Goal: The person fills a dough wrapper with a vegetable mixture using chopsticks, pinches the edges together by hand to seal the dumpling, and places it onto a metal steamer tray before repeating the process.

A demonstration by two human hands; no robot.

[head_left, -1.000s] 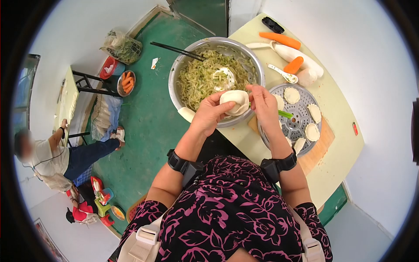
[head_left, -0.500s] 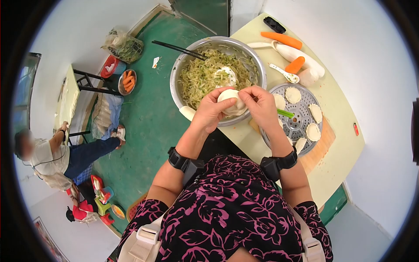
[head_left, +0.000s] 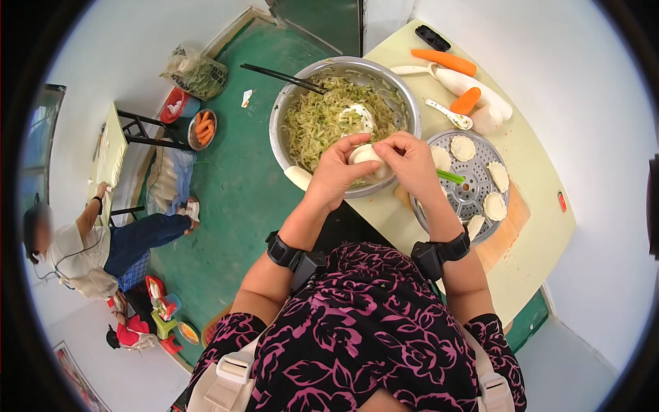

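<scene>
Steel bowl (head_left: 278,118) behind dumpling (head_left: 364,155) | left hand (head_left: 336,173), right hand (head_left: 412,162) pinching | steamer tray (head_left: 472,184) beside

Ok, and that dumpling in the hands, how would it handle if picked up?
Probably soft and floppy: the dumpling bends into folds between the left hand and right hand. Likely easy to squash or tear, since the dough looks thin, like the flat rounds on the tray. Its lumpy shape seems unlikely to roll.

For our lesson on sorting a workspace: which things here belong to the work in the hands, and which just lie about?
In use: dough round held between left hand and right hand; bowl of filling; steamer tray.
Lying about: carrots; white radish; spoon; chopsticks.
</scene>
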